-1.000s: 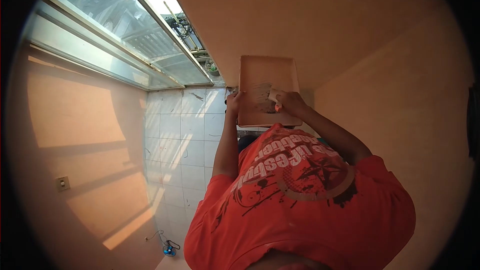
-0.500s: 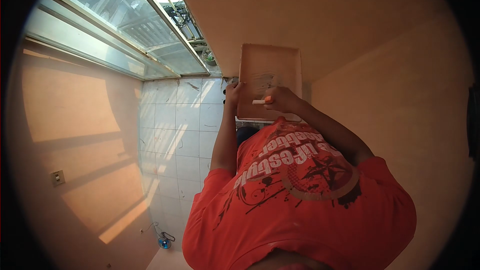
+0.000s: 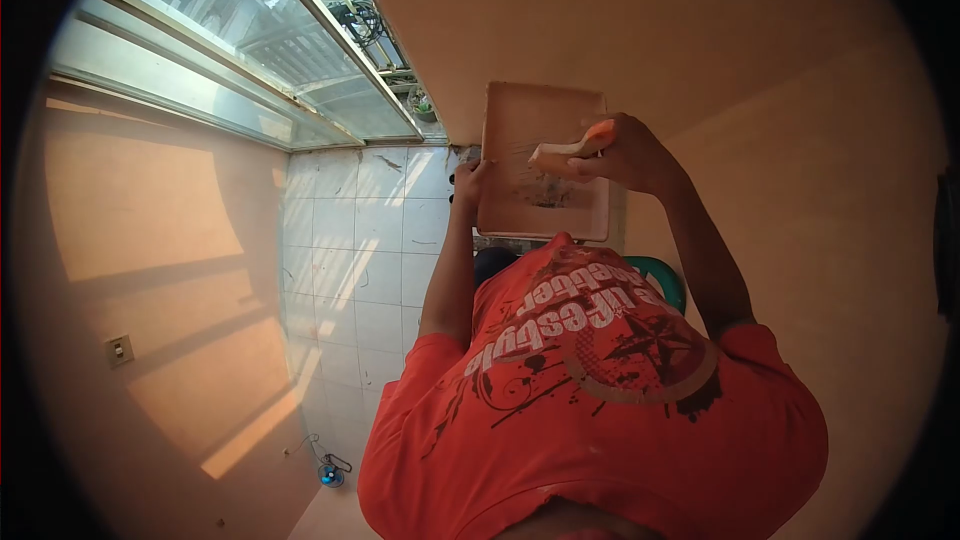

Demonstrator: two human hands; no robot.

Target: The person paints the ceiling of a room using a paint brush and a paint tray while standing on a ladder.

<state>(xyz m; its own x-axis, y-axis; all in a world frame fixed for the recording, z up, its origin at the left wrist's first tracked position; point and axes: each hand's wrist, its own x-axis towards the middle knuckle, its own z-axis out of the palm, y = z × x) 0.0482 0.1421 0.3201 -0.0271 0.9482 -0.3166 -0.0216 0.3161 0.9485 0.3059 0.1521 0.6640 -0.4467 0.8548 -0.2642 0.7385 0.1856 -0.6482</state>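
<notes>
A shallow rectangular peach-coloured tray (image 3: 510,110) is in front of my body, with dark, wet-looking streaks on its bottom. At its left rim, my left hand (image 3: 470,182) is closed round the edge. My right hand (image 3: 635,155) is raised over the tray's right side, fingers closed round a pale, flat brush (image 3: 560,155). The brush points left above the streaked area, seemingly apart from the tray's bottom. Part of its handle is hidden by the fingers.
Peach walls (image 3: 760,100) stand ahead and to the right. A sliding glass window (image 3: 250,30) is at the upper left, above a white tiled floor (image 3: 335,270). Beside my right arm shows a green plastic seat (image 3: 665,280). A small blue fan-like object (image 3: 330,475) lies far lower left.
My right hand has moved up and to the right with the brush, away from the tray's lower middle. The green seat has come into sight. My left hand still grips the rim.
</notes>
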